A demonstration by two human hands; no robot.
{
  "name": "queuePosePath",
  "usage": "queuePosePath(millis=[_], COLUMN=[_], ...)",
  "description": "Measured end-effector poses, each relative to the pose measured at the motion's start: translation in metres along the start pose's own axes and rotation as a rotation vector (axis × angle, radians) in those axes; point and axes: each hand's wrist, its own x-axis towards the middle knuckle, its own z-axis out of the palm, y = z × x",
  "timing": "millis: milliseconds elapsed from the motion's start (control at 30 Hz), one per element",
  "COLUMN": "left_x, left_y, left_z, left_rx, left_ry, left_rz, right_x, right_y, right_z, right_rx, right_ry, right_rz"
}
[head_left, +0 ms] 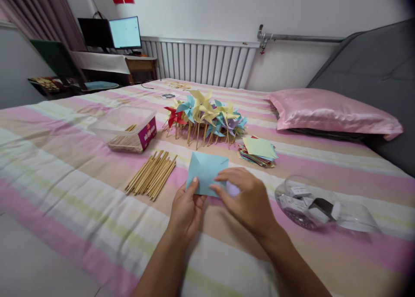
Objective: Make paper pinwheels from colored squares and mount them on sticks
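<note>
My left hand [188, 208] grips a light blue paper square [205, 169] at its lower left, thumb on top and fingers beneath. Short diagonal lines run in from the paper's upper corners; whether they are cuts or creases is hard to tell. My right hand [243, 191] is curled at the paper's right side, thumb and forefinger close together on it. Something lilac [232, 189] shows partly behind the right hand. Beyond the paper stands a cluster of paper pinwheels [202, 111] on sticks, in yellow, blue, red and purple.
Left lie a bundle of thin wooden sticks [151, 175] and a clear plastic box [125, 128] holding more sticks. A stack of coloured paper squares [259, 148] lies right of the pinwheels. Nearer right is a clear round container [304, 202] with small packets. A pink pillow [333, 111] rests behind.
</note>
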Motion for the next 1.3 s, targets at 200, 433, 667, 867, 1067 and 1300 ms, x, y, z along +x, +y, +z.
queuePosePath(millis=[200, 433, 667, 867, 1067, 1300], left_x=[-0.001, -0.003, -0.003, -0.006, -0.005, -0.004], left_y=[0.001, -0.001, 0.001, 0.002, -0.003, -0.003], left_z=[-0.005, -0.006, -0.006, -0.004, -0.001, -0.003], left_rx=[0.118, 0.244, 0.226, 0.17, 0.203, 0.174], left_ry=[-0.12, -0.145, -0.087, -0.119, -0.136, -0.073], left_rz=[-0.093, -0.158, -0.173, -0.165, -0.142, -0.121], right_x=[0.009, 0.008, 0.008, 0.008, 0.008, 0.011], right_y=[0.029, 0.035, 0.032, 0.029, 0.032, 0.032], right_z=[-0.022, -0.022, -0.024, -0.022, -0.014, -0.023], right_rx=[0.252, 0.588, 0.63, 0.601, 0.624, 0.788], right_ry=[0.062, -0.201, -0.209, -0.175, -0.142, -0.305], right_rz=[0.501, 0.63, 0.657, 0.679, 0.657, 0.559])
